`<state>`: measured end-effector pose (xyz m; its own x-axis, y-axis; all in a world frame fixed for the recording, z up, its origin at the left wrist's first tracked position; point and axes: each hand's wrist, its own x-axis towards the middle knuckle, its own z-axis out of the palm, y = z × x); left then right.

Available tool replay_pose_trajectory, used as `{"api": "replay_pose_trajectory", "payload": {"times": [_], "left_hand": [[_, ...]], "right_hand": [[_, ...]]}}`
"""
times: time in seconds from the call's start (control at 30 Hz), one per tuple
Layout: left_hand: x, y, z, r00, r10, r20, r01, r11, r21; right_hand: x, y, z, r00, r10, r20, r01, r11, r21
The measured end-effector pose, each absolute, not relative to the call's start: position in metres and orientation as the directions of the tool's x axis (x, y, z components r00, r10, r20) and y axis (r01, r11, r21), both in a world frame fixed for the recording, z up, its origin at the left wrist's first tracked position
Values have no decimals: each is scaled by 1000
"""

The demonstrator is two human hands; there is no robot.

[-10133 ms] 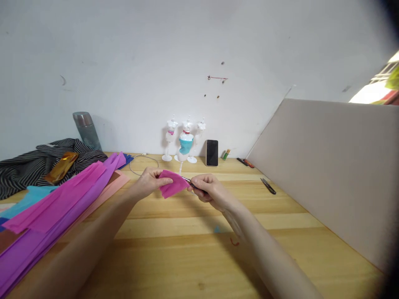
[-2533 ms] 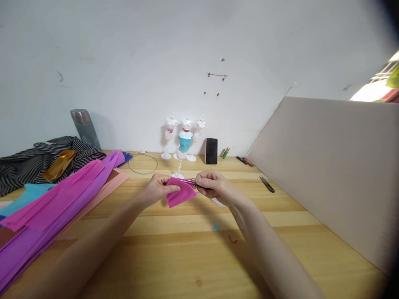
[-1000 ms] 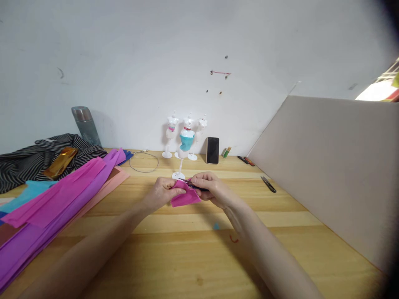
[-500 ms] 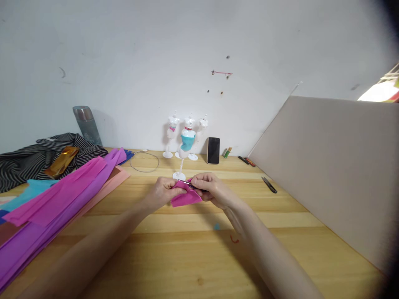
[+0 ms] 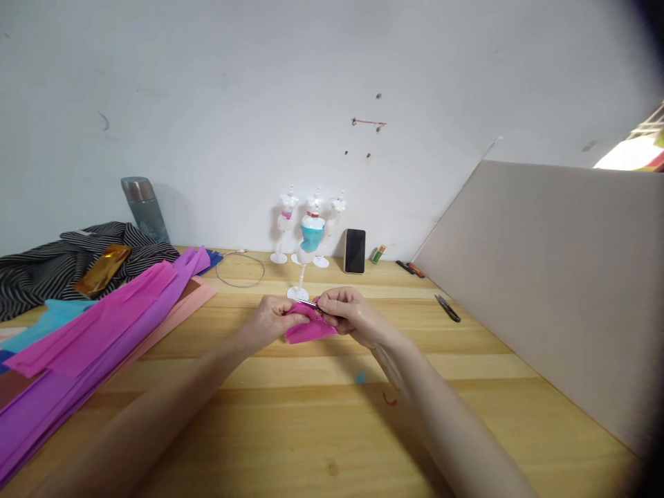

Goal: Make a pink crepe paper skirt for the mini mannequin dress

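Note:
My left hand (image 5: 270,319) pinches a small bright pink piece (image 5: 311,333), cloth or crepe paper, between thumb and fingers at its upper left. In my right hand (image 5: 350,311) is a slim metal-tipped tool (image 5: 306,302) with a dark handle. Its shiny tip points left across the top edge of the pink piece, and the fingers cover most of its handle. Just behind my hands stands a small white dress form (image 5: 305,256) wrapped in turquoise material. More white dress forms (image 5: 286,204) are behind it, one with a pink band.
Pink and purple sheets (image 5: 104,315) lie at left beside a striped cloth (image 5: 31,259) and a bottle (image 5: 145,211). Along the back are a cable (image 5: 241,285), a phone (image 5: 355,250) and a green tube (image 5: 378,254). Black snips (image 5: 447,308) lie near the right-hand panel (image 5: 560,277).
The tool's tip has shifted slightly along the top of the pink piece, whose upper edge now looks more folded. Both hands stay nearly in place.

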<state>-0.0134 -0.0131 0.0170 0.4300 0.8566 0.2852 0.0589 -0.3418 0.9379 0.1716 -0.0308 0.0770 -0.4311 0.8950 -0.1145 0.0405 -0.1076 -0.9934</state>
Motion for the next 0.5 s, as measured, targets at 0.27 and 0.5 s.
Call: {"api": "replay_pose_trajectory", "payload": {"times": [0.27,0.5], "left_hand": [[-16,-1,13,278,943,181,-57,-172,983],[-28,12,3,272,960,69,-338,28,941]], "right_hand": [[175,-33,84,-391,919,60,-220,-30,-975],[172,-25,73,-219,973,75,-80,59,-995]]}}
